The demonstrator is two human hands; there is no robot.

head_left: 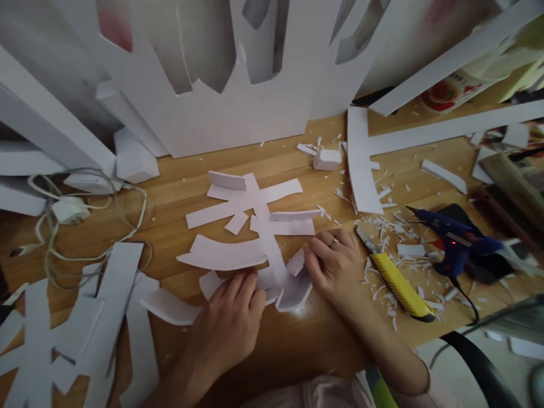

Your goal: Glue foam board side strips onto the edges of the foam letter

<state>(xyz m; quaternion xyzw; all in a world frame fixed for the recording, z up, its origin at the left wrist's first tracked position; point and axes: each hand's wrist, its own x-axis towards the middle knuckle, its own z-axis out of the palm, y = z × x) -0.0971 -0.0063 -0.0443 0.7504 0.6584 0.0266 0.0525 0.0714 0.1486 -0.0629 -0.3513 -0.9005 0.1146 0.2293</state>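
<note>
White card assembly (272,243): we find it at the centre of the frame, lying on the wooden table (306,340); a narrow spine carries cross strips on both sides, several with a thin wall standing along one edge.
Left hand (238,311): below the centre, palm down, fingers bent and close together over the assembly's lower left strips; we see it touching them but cannot tell whether it grips.
Right hand (335,263): right of centre, nearly closed, a ring on one finger; we note thumb and forefinger pinched at the edge of a small white flap (296,262).
Folded white piece (294,292): directly below that flap, at the lower end of the spine.
Curved strip (170,309): left of the left hand, its near end partly hidden from us.
Yellow knife (402,286): lower right, slanting among white scraps (411,249), its blade end near the right hand.
Blue glue gun (450,232): right side of the frame, showing us a lit red light.
Cut-out white panel (238,122): upright across the upper centre.
White cable (70,210): we see it coiled at left, plug included, above overlapping loose strips (114,289).
</note>
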